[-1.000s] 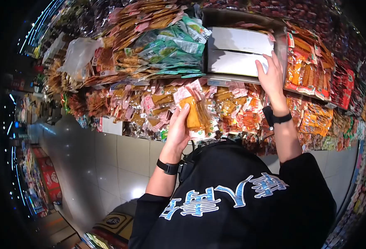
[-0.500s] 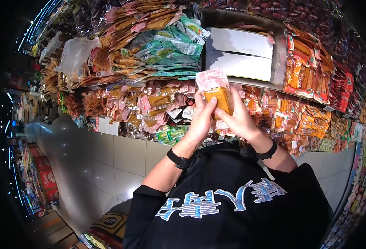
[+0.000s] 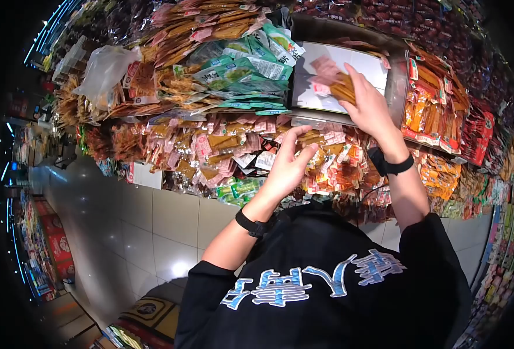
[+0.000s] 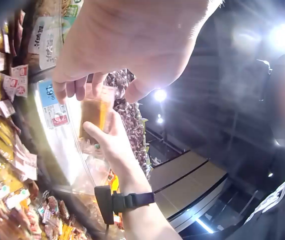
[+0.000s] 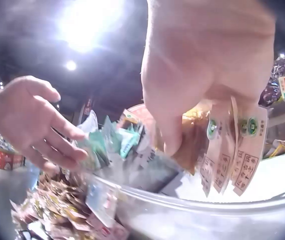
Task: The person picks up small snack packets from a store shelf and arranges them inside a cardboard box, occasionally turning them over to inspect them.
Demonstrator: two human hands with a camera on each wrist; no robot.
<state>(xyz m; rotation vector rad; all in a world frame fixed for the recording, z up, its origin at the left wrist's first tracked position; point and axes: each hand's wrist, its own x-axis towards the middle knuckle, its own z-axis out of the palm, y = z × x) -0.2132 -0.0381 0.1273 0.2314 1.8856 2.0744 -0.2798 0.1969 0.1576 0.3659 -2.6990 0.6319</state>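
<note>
Hands now apart: right hand [image 3: 371, 106] grips snack packets [image 3: 338, 85] over grey bin [image 3: 398, 78], left hand [image 3: 287, 168] released, fingers loose; transfer into bin apparently underway

Above the metal bin [image 3: 396, 81], open air is giving a hand passage down to the back of its white inner surface [image 3: 338, 51]; over the bin's middle, the right hand [image 3: 374, 110] and the held packets [image 3: 342, 88] are blocking the way. The bin's front rim is rising between its inside and the left hand [image 3: 287, 167]. Green packets [image 3: 242, 70] are crowding its left side, orange packets [image 3: 427, 102] its right.
</note>
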